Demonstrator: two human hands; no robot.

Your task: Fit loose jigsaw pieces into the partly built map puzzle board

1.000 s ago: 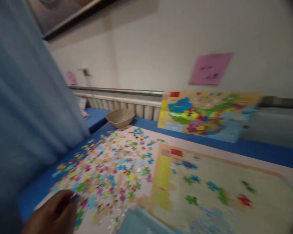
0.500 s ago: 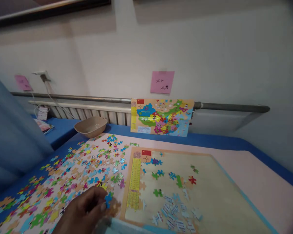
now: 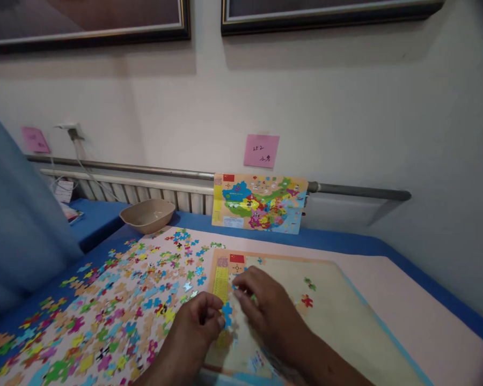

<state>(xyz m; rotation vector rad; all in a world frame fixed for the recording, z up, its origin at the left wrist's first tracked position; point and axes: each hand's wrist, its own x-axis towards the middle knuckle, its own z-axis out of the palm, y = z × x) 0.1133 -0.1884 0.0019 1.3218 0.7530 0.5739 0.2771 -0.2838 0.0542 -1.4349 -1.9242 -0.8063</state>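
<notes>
My left hand [image 3: 195,327] pinches a small blue puzzle piece [image 3: 227,309] between thumb and fingers, just over the left edge of the puzzle board [image 3: 346,300]. My right hand [image 3: 265,308] lies palm down on the board right beside it, fingers spread and touching pieces near the yellow column [image 3: 220,280]. A few placed pieces [image 3: 306,300] sit on the board, green and red among them. Several loose coloured pieces [image 3: 121,300] cover the pink mat to the left.
A reference map picture [image 3: 260,202] leans against the radiator at the back. A beige bowl [image 3: 147,215] stands at the back left. A pink sticky note [image 3: 261,150] is on the wall. Blue fabric [image 3: 16,230] hangs at the left. The blue table edge [image 3: 426,284] runs along the right.
The view swung right and steadied. My left hand carried the blue piece from the loose pile over to the board's left edge. My right hand came into view and settled on the board.
</notes>
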